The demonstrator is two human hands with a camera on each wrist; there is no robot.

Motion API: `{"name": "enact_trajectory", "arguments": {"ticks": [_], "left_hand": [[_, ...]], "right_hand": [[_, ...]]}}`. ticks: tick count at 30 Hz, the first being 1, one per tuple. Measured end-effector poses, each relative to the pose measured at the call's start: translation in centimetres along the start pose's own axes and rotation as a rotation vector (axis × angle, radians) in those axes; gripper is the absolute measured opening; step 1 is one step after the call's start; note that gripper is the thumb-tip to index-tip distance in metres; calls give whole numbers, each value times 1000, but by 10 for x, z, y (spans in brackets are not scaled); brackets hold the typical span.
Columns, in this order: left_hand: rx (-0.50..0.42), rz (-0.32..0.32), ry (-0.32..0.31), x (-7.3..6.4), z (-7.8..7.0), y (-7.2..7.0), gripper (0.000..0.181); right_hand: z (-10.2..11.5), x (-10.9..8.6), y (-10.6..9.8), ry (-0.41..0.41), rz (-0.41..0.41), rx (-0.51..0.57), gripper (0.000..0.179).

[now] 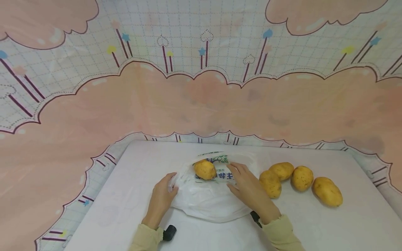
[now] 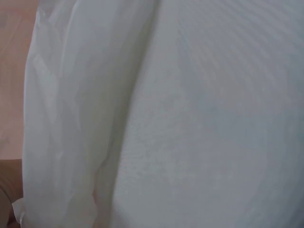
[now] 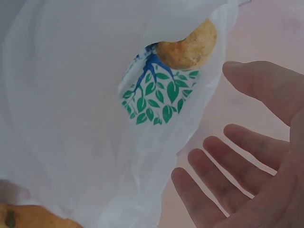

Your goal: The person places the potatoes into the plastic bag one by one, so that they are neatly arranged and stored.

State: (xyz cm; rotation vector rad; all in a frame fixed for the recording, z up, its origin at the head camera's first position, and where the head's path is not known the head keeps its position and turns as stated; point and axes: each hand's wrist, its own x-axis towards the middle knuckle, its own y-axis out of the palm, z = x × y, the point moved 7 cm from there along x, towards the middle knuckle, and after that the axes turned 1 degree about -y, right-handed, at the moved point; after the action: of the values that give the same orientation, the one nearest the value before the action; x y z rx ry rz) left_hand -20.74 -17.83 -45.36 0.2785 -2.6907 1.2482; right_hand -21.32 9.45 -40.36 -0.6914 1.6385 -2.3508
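A white plastic bag (image 1: 216, 207) with blue and green print lies on the table, and one potato (image 1: 205, 169) sits on its printed part. At the bag's left edge my left hand (image 1: 160, 197) touches the plastic, thumb and fingers apart. In the left wrist view the film (image 2: 71, 118) covers most of the picture and hides nearly all of that hand. My right hand (image 1: 248, 186) is over the bag's right side. The right wrist view shows its fingers (image 3: 242, 164) extended and holding nothing, beside the bag and the potato (image 3: 190, 50).
Several potatoes (image 1: 302, 178) lie in a group to the right of the bag. The white table (image 1: 119, 205) reaches back to a patterned cloth backdrop (image 1: 201, 101). A dark wrist device (image 1: 169, 233) is at the left sleeve.
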Motion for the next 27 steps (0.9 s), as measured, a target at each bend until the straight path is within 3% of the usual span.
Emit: {"name": "enact_trajectory", "arguments": {"ticks": [15, 27], "left_hand": [[-5, -4, 12, -1, 0, 1, 46], [-8, -11, 21, -2, -2, -2, 46]], "right_hand": [[-18, -19, -15, -1, -48, -5, 61], [-33, -33, -21, 35, -27, -56, 65]]}}
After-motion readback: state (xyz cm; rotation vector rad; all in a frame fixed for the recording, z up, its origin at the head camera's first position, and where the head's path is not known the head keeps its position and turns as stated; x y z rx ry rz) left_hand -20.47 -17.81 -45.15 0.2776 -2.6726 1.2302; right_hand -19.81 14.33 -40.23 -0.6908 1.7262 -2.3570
